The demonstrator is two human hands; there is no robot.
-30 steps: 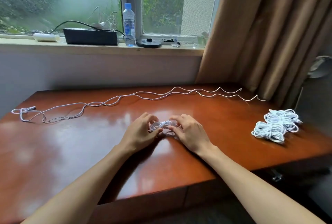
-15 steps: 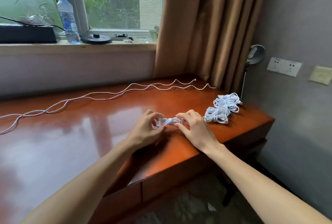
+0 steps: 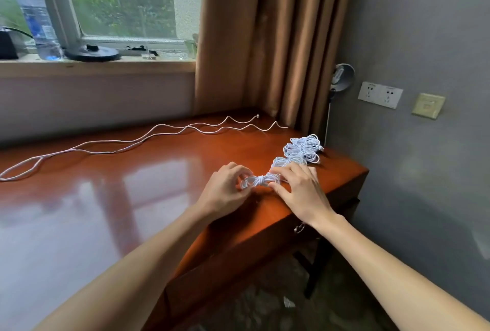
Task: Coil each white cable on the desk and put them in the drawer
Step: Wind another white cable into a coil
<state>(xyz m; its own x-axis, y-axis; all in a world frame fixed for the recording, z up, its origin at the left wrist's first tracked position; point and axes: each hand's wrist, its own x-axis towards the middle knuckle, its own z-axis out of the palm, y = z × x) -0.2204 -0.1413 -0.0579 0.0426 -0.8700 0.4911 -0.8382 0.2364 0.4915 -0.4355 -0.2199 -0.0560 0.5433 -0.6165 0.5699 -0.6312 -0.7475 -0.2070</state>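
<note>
1. loose white cable: lies uncoiled along the desk's far side.
2. left hand: pinches the left end of the tied coil, near the desk's right front edge.
3. right hand: pinches the right end.
4. finished coils: sit heaped at the desk's far right corner.

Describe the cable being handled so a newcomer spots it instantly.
On the red-brown desk, look near its right front edge. The small coiled cable there, cinched at its middle, is held between the left hand and right hand; the pile of coils behind it is bigger.
</note>
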